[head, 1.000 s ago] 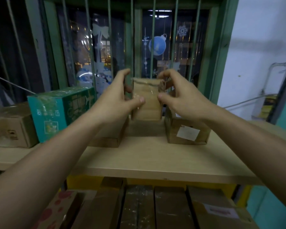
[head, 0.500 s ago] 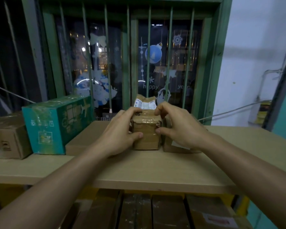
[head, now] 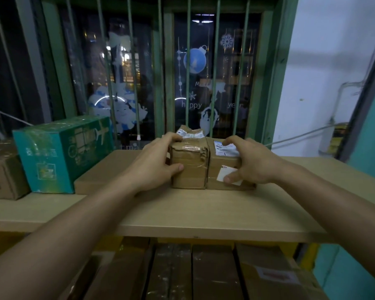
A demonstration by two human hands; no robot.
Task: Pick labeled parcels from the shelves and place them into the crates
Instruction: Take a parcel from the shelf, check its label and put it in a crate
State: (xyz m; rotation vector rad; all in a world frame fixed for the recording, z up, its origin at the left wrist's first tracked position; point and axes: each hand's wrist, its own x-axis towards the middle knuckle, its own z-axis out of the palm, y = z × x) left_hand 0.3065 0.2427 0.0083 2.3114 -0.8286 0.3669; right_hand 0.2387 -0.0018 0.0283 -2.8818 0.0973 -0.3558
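Two small cardboard parcels stand side by side, touching, on the wooden shelf [head: 204, 208], a little right of its middle and set back from its front edge. The left parcel [head: 188, 167] is wrapped in shiny clear tape and has a crumpled top; the right parcel [head: 223, 163] carries a white printed label on its top and a plain white sticker on its front face. The left hand [head: 154, 163] is clamped on the left parcel, its thumb pressed on the front face and its fingers curled over the top left edge. The right hand [head: 251, 163] grips the right parcel, its thumb on the white sticker and its fingers laid over the label on top. Just behind these two, a third parcel [head: 189, 133] with a white label shows above them, mostly hidden. A low flat cardboard box [head: 108, 167] lies to the left of the parcels, under the left wrist. Further left along the shelf stands a teal box [head: 61, 154] wrapped in film, and at the left edge a brown box [head: 4, 169] sits beside it. Behind the shelf rises a green barred window [head: 167, 83] with blue and white decorations on the dark glass. Below the front edge of the shelf, a row of taped brown boxes [head: 193, 273] is packed closely together on the lower level.
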